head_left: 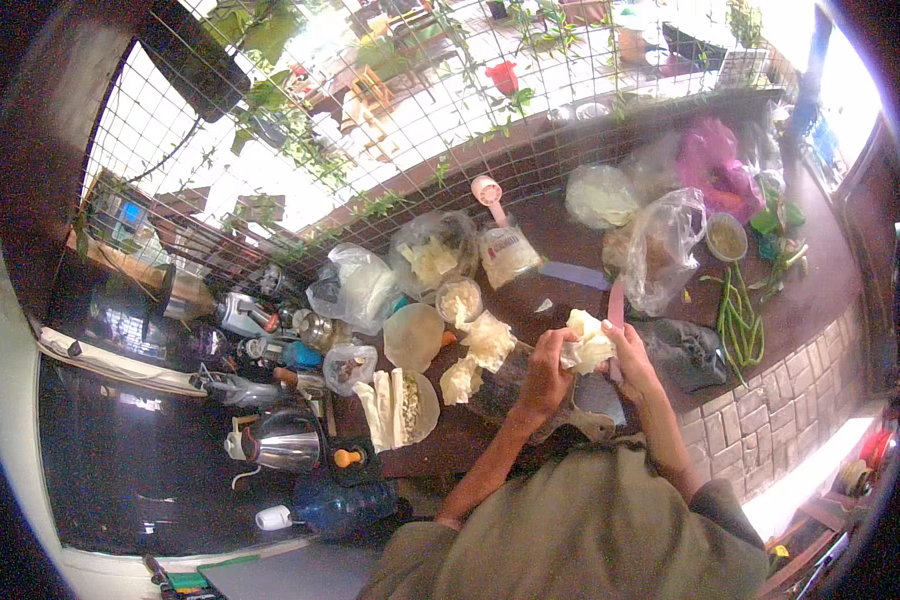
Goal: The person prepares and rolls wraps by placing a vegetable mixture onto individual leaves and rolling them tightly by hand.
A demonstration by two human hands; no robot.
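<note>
Between my two hands is a crumpled pale yellow cabbage leaf (pixel 591 340). My left hand (pixel 546 378) is closed on its left side, and my right hand (pixel 632 358) pinches its right side. A narrow pink knife-like strip (pixel 616 300) runs upright by my right fingers; whether that hand also grips it I cannot tell. More torn cabbage leaves (pixel 490 342) lie left of my left hand, around a small bowl (pixel 460 298) of pale shreds. Further left, rolled wrappers (pixel 386 410) lie beside a round wrapper with filling (pixel 416 408).
A purple flat strip (pixel 574 274), clear bags (pixel 667 250), a pink bag (pixel 715 170) and green beans (pixel 740 325) lie beyond and to the right. A kettle (pixel 282 440) and a blue water bottle (pixel 345 507) stand left. Wire mesh (pixel 390 110) closes off the far side.
</note>
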